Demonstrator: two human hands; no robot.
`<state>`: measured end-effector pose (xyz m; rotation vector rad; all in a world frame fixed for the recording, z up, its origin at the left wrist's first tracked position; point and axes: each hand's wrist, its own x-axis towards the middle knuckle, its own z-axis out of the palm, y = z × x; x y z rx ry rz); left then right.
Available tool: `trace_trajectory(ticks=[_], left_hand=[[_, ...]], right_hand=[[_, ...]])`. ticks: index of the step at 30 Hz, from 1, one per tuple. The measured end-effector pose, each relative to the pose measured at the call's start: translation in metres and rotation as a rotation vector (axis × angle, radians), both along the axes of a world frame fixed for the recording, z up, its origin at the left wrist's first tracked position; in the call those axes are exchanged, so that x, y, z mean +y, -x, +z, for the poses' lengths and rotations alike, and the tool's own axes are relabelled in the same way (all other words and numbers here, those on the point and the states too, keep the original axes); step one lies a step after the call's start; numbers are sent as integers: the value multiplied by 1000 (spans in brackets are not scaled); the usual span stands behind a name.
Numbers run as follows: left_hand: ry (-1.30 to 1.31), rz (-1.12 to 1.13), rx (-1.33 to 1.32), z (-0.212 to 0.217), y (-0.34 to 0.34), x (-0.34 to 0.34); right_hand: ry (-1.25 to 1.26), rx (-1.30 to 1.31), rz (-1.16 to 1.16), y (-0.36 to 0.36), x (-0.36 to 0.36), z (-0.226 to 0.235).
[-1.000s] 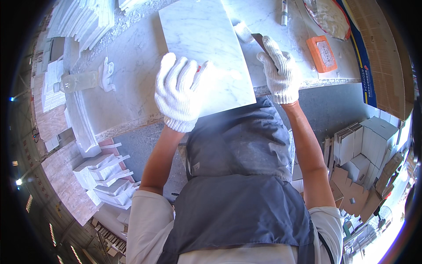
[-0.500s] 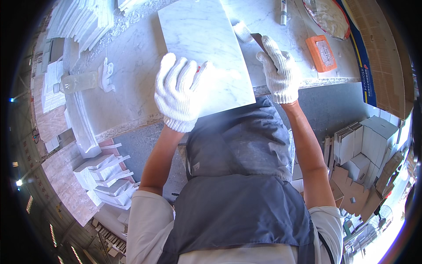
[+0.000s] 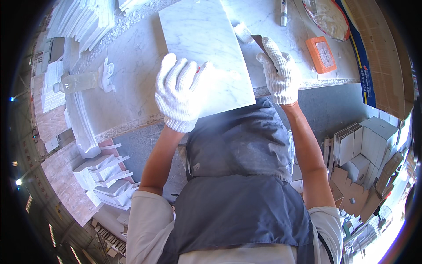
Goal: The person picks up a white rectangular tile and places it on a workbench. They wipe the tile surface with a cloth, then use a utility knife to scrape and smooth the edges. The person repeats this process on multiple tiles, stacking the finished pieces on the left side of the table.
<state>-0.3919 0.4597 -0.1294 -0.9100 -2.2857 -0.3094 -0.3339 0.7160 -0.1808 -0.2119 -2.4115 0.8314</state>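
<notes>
A pale marble slab with grey veins (image 3: 200, 35) lies on the worktable, one corner reaching past the front edge. My left hand (image 3: 178, 90), in a white knitted glove, rests on the slab's left part with fingers stretched and slightly apart. A small red spot shows beside its fingertips, and a whitish smear lies to the right. My right hand (image 3: 280, 72), gloved likewise, is just off the slab's right edge. Its fingers are closed round a narrow dark tool (image 3: 257, 41), whose exact kind I cannot make out. A whitish block-like piece (image 3: 243, 33) sits at the tool's far end.
On the marble-topped table (image 3: 127, 83) are an orange block (image 3: 321, 55), a marker-like tube (image 3: 283, 13) and a red-rimmed pan of pale paste (image 3: 329, 20). A clear bottle (image 3: 79, 82) lies left. Stacked stone pieces (image 3: 83, 22) stand far left; a cardboard box (image 3: 389, 53) borders the right.
</notes>
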Motion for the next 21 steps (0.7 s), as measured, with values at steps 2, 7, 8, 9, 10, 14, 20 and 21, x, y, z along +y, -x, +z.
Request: trace_trajectory(ticks=[2,7,8,9,10,14,20,21], left_hand=[[-34,19,-18,0,1,0],[-289,17,-309,3,8,-13],[-594,-133,-494,2,13,-15],[-914,64,-733,-1,10,-17],[-887,203,-792,0,21,-27],[-1108,227,-752,-14,63,-60],[-919,300,-740,-53,79,-104],[-890,340,-716,-58,78,-106]], right_hand=[[41,-19,5,0,0,-1],[43,-10,10,-2,0,1],[43,-51,-20,-2,2,3],[66,-115,-38,-4,1,4],[110,-153,-52,-5,1,6],[89,-97,-27,-4,3,11],[167,85,-3,-3,5,1],[269,31,3,-2,6,-1]])
